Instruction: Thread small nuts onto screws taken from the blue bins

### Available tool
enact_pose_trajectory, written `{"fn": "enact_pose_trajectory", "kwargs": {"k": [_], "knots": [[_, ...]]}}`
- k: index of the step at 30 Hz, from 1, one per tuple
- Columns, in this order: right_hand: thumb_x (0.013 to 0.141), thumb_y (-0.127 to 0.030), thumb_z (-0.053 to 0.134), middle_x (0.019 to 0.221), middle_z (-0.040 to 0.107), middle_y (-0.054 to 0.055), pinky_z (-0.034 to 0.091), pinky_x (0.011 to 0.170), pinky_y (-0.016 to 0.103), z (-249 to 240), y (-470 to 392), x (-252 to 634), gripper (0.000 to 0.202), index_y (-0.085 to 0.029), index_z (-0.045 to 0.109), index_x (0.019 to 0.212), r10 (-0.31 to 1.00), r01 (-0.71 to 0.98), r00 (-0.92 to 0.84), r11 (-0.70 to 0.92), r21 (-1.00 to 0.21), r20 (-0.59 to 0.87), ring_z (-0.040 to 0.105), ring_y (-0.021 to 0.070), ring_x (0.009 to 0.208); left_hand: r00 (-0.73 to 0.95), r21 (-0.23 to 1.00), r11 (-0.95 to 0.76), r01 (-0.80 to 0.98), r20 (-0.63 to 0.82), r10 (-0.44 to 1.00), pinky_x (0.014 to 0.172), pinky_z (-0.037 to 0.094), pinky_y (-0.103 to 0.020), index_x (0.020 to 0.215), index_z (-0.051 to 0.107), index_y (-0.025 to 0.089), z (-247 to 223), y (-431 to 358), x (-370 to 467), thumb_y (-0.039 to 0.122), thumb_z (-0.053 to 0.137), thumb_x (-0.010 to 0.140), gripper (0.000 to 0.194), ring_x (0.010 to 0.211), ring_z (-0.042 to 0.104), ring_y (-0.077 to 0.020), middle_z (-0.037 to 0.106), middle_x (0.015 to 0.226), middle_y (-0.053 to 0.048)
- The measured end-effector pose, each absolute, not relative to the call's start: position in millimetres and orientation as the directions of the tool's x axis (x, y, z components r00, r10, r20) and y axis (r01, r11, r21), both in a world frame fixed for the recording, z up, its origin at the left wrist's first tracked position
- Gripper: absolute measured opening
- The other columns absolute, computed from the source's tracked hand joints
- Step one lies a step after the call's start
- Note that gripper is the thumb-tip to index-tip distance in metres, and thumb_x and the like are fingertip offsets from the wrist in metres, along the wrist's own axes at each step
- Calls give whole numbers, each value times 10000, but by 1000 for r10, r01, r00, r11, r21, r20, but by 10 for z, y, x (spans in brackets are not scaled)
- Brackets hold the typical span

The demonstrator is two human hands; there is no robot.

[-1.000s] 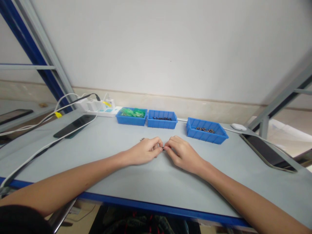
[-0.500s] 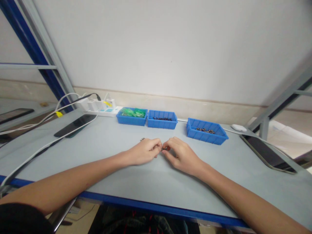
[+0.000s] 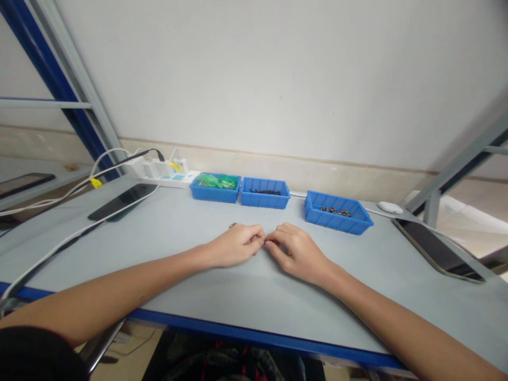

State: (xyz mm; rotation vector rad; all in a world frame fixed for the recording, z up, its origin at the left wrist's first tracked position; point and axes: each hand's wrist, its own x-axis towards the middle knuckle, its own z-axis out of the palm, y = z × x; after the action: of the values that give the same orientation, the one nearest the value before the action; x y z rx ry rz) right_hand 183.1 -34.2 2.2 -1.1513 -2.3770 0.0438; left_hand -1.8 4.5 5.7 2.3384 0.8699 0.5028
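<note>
Left hand [image 3: 238,246]: its fingers are curled and pinched shut on one end of a small dark piece [image 3: 265,241].
Right hand [image 3: 300,251]: its thumb and fingertips pinch the other end.
Small dark piece: between the two hands, mostly hidden, too tiny to tell its shape.
Tiny metal bits [image 3: 232,225]: on the bench [image 3: 246,296], just behind the left hand.
Left blue bin [image 3: 215,194]: has green plastic bags [image 3: 216,181] in it.
Middle blue bin [image 3: 264,201]: next to the left one, with little dark parts [image 3: 265,192].
Right blue bin [image 3: 337,218]: a bit apart, with shiny brownish parts [image 3: 335,211].
</note>
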Motion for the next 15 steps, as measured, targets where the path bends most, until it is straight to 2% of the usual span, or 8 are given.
{"fn": "enact_pose_trajectory", "kwargs": {"k": [5,15], "knots": [[863,-185,480,719,574,48,374,653,285,1,-340,1835,143,-160,613,818,728,715,-516,656,-242,451,505,162,711,715,631,-615,472,135,686,561,333,-206,782,549,166,66,39,-16,205,422,848,148,594,489,-108,553,624,32],[818,-183,525,643,567,34,332,607,279,39,-375,1810,148,-160,602,694,731,755,-481,626,-195,484,476,151,641,725,601,-642,477,144,674,553,324,-208,764,553,167,56,56,-14,206,421,841,157,569,481,-105,543,606,34]]}}
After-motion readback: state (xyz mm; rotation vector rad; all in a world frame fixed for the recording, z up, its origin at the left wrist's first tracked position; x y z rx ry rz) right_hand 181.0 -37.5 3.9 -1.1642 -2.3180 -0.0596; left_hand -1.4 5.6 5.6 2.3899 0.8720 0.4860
